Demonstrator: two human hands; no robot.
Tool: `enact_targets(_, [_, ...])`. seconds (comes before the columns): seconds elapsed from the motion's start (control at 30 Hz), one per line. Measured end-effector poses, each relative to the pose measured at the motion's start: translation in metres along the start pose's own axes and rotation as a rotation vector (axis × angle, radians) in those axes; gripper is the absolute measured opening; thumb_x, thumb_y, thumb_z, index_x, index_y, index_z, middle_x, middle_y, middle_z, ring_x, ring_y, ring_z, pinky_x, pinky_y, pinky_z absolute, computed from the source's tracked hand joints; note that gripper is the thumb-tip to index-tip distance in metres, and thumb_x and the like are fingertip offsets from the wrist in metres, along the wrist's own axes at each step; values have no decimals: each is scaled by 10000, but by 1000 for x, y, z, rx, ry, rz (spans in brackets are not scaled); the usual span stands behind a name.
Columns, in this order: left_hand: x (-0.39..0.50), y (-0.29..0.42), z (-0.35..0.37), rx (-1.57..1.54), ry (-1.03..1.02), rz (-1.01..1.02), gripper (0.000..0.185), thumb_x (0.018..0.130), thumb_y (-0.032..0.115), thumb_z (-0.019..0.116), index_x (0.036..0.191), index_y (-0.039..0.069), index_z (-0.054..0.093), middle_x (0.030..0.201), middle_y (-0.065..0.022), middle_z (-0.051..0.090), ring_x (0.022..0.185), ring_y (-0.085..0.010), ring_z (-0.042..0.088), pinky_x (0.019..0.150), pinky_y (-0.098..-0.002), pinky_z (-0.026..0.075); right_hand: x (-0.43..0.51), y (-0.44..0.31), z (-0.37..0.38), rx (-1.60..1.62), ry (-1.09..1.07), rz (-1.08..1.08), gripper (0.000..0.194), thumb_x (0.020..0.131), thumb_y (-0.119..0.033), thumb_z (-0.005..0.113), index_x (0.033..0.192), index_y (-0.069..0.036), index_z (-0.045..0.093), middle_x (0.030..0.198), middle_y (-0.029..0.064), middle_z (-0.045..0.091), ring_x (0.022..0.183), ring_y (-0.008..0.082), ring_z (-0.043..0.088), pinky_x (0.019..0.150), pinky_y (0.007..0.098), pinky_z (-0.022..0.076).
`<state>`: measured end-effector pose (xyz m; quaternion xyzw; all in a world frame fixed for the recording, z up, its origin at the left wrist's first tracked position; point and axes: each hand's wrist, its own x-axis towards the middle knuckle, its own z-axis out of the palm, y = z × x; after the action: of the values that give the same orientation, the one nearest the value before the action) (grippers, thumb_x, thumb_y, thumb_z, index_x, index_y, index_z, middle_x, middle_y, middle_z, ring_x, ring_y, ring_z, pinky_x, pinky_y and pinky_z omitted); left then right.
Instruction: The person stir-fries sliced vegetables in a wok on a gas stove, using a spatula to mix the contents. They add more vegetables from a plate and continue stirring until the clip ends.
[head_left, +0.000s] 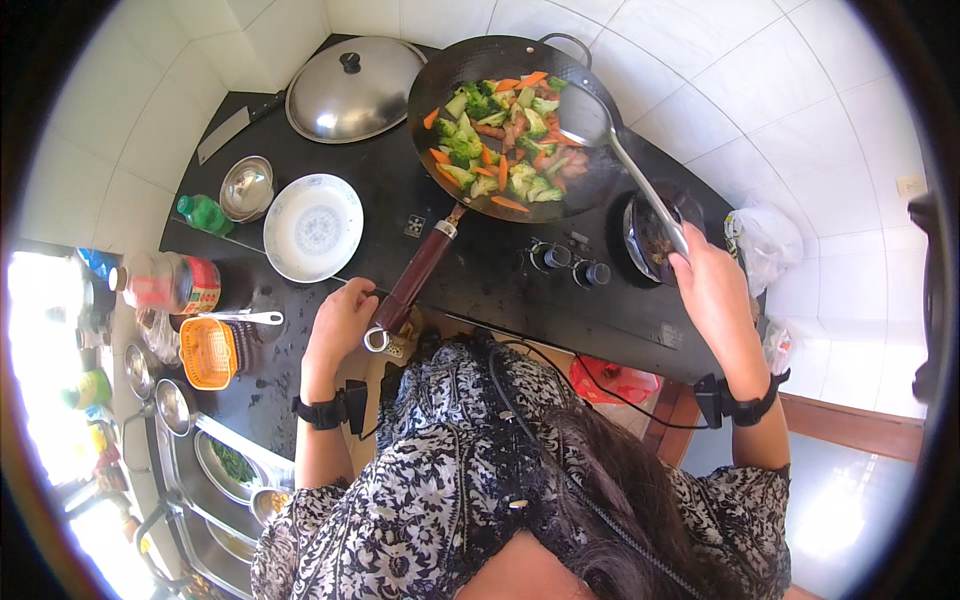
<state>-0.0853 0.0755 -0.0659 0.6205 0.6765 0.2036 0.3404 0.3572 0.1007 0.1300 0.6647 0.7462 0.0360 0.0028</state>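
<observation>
My right hand (709, 277) grips the handle of a metal wok spatula (587, 115), whose blade lies at the right side of the food in a dark wok (592, 196). The wok holds broccoli (461, 141), carrot slices (503, 172) and pieces of meat (514, 130). Its reddish-brown handle (414, 277) points towards me. Beside the handle's end, my left hand (341, 322) is loosely curled at the counter's edge; it does not grip the handle, and nothing shows in it. A white patterned plate (313, 228) lies just beyond my left hand.
A domed steel lid (356, 90), a cleaver (223, 135) and a steel bowl (247, 189) lie at the back left. Left are a large plastic bottle (169, 282), an orange basket (208, 352) and a sink (180, 457). A dark pot (637, 238) stands by my right hand, near stove knobs (556, 256).
</observation>
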Motion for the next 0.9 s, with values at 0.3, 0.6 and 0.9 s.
enact_targets(0.3, [13, -2, 7, 29, -58, 133, 297, 862, 45, 638, 1158, 52, 632, 949, -195, 702, 885, -371, 677, 748, -412, 509, 1, -6, 27, 126, -64, -25, 353, 932, -167, 638, 1222, 22, 573, 793, 248, 672, 770, 437, 666, 692, 514, 530])
enact_targets(0.6, [6, -19, 14, 78, -71, 93, 262, 906, 145, 634, 1147, 43, 642, 970, -186, 697, 927, -379, 668, 803, -451, 522, 3, -12, 25, 264, -29, -42, 369, 928, -188, 656, 1246, -13, 588, 809, 260, 668, 776, 449, 661, 685, 509, 519])
enact_targets(0.9, [-3, -21, 13, 94, -89, -3, 289, 902, 167, 643, 1155, 29, 643, 1007, -195, 702, 975, -387, 666, 834, -461, 521, 51, -30, 39, 77, -95, -176, 354, 938, -167, 626, 1238, 19, 591, 771, 219, 669, 724, 410, 677, 642, 479, 541])
